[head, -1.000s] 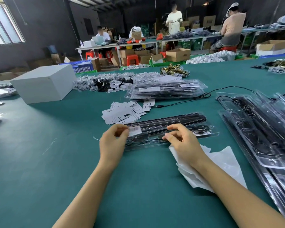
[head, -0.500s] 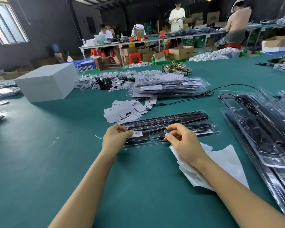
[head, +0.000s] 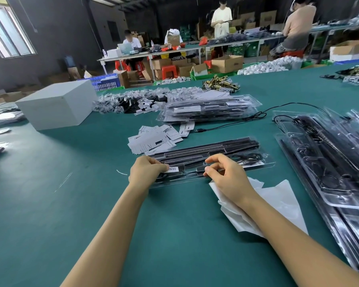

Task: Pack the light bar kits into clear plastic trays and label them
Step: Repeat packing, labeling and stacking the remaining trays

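Left fingers [head: 153, 168] pressing barcode label [head: 173, 169], clear tray [head: 265, 164]

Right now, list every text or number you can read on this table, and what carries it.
None reads.
White barcode sticker on the clear plastic tray, under the left hand: bars only, digits blurred.
Loose white printed labels: too small.
Stacked packed trays: labels blurred.

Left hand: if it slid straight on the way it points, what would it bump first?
Probably the pile of loose white paper labels beyond the clear plastic tray that the left hand rests on, sticking down a barcode label. Depth is unclear.
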`<state>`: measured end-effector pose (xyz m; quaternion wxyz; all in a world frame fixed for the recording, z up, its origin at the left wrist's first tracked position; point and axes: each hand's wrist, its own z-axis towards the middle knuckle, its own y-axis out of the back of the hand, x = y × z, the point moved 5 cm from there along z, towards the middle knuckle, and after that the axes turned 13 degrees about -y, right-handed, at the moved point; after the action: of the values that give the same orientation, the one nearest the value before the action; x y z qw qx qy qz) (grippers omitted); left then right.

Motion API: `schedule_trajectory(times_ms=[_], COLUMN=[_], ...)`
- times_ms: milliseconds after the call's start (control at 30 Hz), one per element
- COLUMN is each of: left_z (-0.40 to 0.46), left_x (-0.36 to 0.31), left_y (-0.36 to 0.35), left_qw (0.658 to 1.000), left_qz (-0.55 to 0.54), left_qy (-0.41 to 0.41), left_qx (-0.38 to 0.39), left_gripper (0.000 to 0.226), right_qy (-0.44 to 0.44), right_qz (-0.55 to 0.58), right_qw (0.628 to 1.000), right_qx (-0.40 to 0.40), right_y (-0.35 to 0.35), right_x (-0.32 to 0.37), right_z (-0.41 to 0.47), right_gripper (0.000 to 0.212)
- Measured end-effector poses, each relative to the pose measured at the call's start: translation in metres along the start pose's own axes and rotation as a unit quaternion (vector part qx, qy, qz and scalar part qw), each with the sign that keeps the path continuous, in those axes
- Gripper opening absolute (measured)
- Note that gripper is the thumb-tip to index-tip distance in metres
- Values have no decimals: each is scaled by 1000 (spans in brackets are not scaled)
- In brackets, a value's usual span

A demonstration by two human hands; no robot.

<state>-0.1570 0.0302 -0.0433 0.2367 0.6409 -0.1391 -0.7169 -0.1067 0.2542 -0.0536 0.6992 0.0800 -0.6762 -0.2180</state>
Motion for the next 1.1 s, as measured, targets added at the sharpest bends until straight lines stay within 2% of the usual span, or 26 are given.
schedule_trajectory(times_ms=[167, 500, 833, 933, 1033, 1100], left_z=[-3, -4, -9, -9, -8, -8], left_x=[-1, -6, -11, -10, 1, 11], left_y=[0, -2, -6, -4, 2, 7], left_qw=[1000, 987, 945, 928, 948, 965], left_qz=[28, 157, 306, 350, 304, 244], left_qy=[-8, -39, -112, -125, -93, -87], left_qx=[1, -12, -22, -30, -31, -44], left_gripper=[18, 22, 19, 28, 38, 36], right_qy=[-3, -1, 0, 0, 0, 0], right_qz=[3, 7, 9, 6, 7, 5], right_qw=[1000, 1000, 1000, 1000, 1000, 1000], right_qx=[-1, 0, 0, 1, 0, -1], right_y=[0, 0, 1, 1, 1, 0], right_x=[0, 1, 1, 1, 1, 1], right_z=[0, 0, 0, 0, 0, 0], right_gripper=[10, 10, 10, 10, 10, 10])
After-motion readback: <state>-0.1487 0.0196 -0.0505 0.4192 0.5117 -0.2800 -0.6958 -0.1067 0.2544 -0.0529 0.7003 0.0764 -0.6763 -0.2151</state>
